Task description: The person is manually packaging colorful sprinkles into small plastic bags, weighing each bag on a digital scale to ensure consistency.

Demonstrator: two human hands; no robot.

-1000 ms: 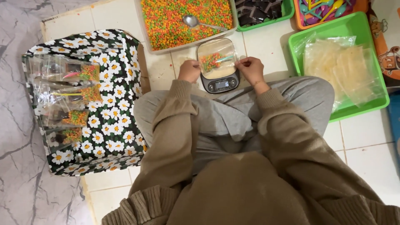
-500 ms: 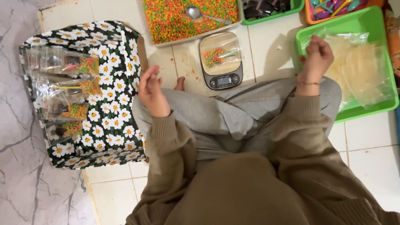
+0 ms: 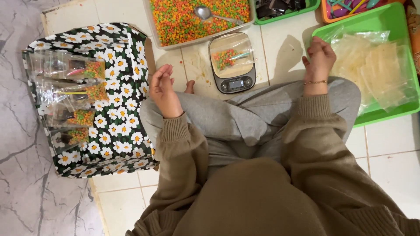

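From the head view, the person sits cross-legged on the tiled floor [image 3: 385, 144], both arms in brown sleeves. The left hand [image 3: 164, 89] hovers at about nine o'clock from the digital scale [image 3: 232, 63], its grip wide, fingers loosely curled and holding nothing, just beside the edge of the daisy-print box [image 3: 118, 109]. On that box lie several filled clear packets [image 3: 70, 96], each with coloured sweets at one end. The right hand [image 3: 320, 57] is raised at three o'clock from the scale, at the near-left edge of the green tray [image 3: 380, 114]; its fingers are bent toward the pile of empty clear bags [image 3: 376, 70] in the tray, but whether the grip has closed on a bag I cannot tell. On the scale rests a clear bag of coloured sweets [image 3: 227, 56], untouched by either hand. At twelve o'clock from the scale stands a tray of orange and green sweets [image 3: 183, 22] with a metal spoon [image 3: 205, 13] lying in it.
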